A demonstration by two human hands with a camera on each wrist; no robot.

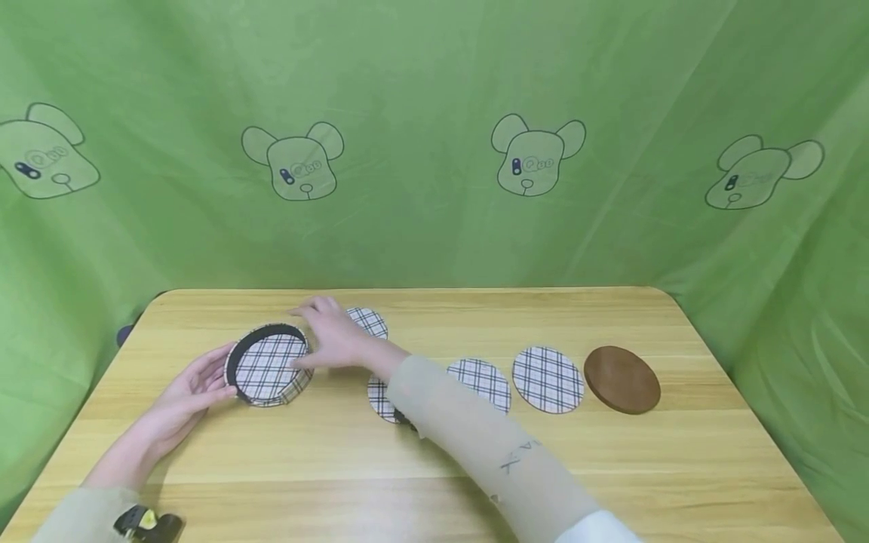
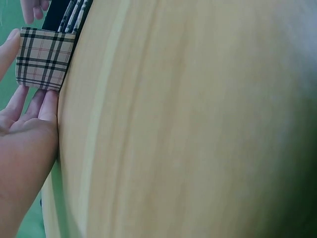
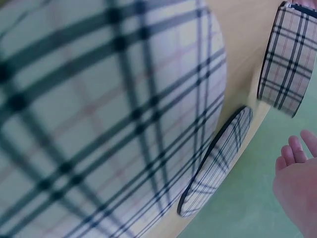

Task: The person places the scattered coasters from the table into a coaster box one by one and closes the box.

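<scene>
A round plaid coaster holder (image 1: 296,387) with a dark inner wall sits at the left of the table, a plaid disc (image 1: 268,366) showing inside it. My left hand (image 1: 193,396) grips its left side, thumb at the near edge and fingers round the far edge. In the left wrist view, its plaid outer wall (image 2: 44,58) is between thumb and fingertips. My right hand (image 1: 333,332) hovers by the holder's right edge with fingers spread loosely. In the right wrist view that hand (image 3: 299,173) holds nothing and is apart from the holder (image 3: 287,59).
Several round plaid coasters lie spread to the right: one (image 1: 370,320) partly behind my right hand, one (image 1: 380,398) and another (image 1: 485,381) partly covered by my sleeve, one (image 1: 548,379) in full view. A brown disc (image 1: 621,379) lies rightmost. A green curtain (image 1: 421,226) hangs behind the table.
</scene>
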